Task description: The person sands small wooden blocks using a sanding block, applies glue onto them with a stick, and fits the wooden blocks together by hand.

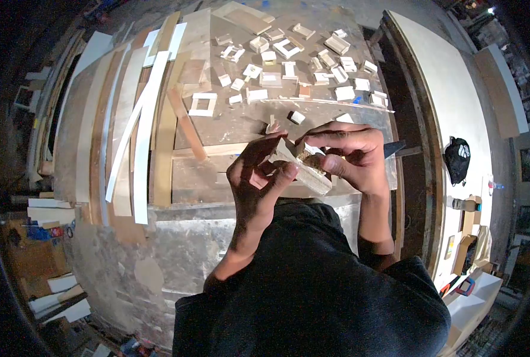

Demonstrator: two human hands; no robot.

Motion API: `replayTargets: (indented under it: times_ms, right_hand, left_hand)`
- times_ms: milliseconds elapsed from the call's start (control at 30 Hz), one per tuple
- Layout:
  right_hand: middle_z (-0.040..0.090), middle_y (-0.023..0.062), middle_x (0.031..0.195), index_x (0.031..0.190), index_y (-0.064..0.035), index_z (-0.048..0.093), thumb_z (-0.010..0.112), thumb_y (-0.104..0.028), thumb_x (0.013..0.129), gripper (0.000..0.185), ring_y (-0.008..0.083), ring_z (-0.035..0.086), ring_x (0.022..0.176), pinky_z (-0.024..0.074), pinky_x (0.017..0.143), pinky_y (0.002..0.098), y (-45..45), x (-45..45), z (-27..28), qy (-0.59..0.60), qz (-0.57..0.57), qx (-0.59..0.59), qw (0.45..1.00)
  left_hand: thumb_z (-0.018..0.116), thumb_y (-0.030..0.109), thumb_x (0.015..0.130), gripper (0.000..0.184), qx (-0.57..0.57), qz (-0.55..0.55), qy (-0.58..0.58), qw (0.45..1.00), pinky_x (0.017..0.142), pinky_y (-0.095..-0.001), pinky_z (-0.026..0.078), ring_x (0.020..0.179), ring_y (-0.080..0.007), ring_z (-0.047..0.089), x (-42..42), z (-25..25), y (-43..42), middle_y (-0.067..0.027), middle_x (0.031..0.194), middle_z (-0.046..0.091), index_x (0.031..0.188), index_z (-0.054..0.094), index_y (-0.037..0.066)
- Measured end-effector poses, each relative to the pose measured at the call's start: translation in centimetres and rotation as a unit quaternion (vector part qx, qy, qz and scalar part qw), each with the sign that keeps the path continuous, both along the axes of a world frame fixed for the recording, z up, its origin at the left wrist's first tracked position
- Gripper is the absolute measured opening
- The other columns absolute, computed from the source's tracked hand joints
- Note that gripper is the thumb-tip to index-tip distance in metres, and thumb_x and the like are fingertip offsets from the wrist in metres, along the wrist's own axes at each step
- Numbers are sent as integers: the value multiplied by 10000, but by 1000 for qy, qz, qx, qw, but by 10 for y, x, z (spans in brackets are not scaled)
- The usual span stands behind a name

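Note:
Close to my chest, above the front edge of the workbench, both hands hold small pieces of wood. My left hand is closed round a pale wooden block, thumb pressed on its near side. My right hand pinches a smaller wood piece with a rough, yellowish edge against that block. Whether the two pieces are joined, I cannot tell. Just beyond my fingers, a small white-topped block lies on the bench.
Many small wooden frames and blocks are spread over the bench's far side. Long boards and strips lie on the left. A pale panel stretches along the right, bearing a black bag. A saw-like blade sits beyond my right hand.

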State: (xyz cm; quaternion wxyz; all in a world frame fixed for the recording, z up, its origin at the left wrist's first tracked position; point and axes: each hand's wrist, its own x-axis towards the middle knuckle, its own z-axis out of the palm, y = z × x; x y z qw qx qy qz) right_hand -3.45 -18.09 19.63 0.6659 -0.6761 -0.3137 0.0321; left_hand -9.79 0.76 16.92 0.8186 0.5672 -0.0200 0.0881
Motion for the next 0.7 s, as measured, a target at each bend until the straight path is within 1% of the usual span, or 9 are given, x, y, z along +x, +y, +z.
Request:
replayTargets:
  times_ms: [67,200,333,433,500,533,600,633,700]
  right_hand:
    - [721,146,1027,1060,-26,739,792,-67,747,321,229,684,928,529,814,323,-10,2,-4,-3,1,1,1000]
    - [717,144,1036,1066,-28,738,787,-55,758,313,210,678,917,530,794,312,-29,-1,-3,4,-13,-12,1000]
    - [716,141,1033,1072,-26,735,785,-42,761,315,182,669,914,530,778,294,-50,1,-11,11,-19,-24,999]
    - [712,133,1041,1089,-18,726,777,-23,768,325,160,658,911,530,760,281,-58,1,-19,-32,-20,-26,999]
    - [706,134,1062,1080,-12,728,766,-8,780,302,154,652,913,530,762,274,-61,-4,-17,139,-29,8,990]
    - [706,134,1062,1080,-12,728,766,-8,780,302,154,652,913,530,762,274,-64,-2,-21,137,-30,7,990]
    - [691,142,1134,1160,11,683,749,11,790,376,156,652,913,533,781,286,-70,5,-32,63,-17,-6,998]
    - [691,142,1134,1160,11,683,749,11,790,376,156,652,913,533,781,286,-72,7,-33,62,-14,-7,998]
    - [674,146,1188,1274,34,597,741,27,785,509,154,655,909,533,799,289,-74,9,-35,127,-26,58,990]
  left_hand:
    - [770,103,826,485,-24,3,-2,1000,816,-290,561,1082,-179,604,1,-3,-10,-137,1236,613,1242,568,-46]
    - [773,91,819,477,-31,-1,10,999,804,-293,566,1059,-177,610,5,-12,-30,-136,1230,616,1231,575,-46]
    - [760,98,832,450,-36,-12,24,999,780,-285,565,984,-159,631,9,-16,-48,-120,1198,626,1223,585,-40]
    - [753,110,842,442,-33,-17,22,999,756,-277,566,940,-148,638,13,-24,-59,-109,1174,632,1224,587,-36]
    - [751,120,847,448,-45,-10,34,998,729,-267,564,921,-143,640,14,-28,-64,-102,1159,635,1233,583,-32]
    - [751,120,847,448,-46,-11,33,998,729,-267,564,921,-143,640,16,-28,-66,-102,1159,635,1233,583,-32]
    - [747,112,848,445,-55,-24,44,997,738,-270,565,918,-146,642,20,-29,-69,-101,1156,635,1236,581,-30]
    - [747,112,848,445,-56,-22,43,997,738,-270,565,918,-146,642,22,-31,-71,-101,1156,635,1236,581,-30]
    - [726,102,863,430,-32,-11,9,999,760,-287,570,927,-152,641,27,-37,-74,-94,1155,631,1247,575,-18]
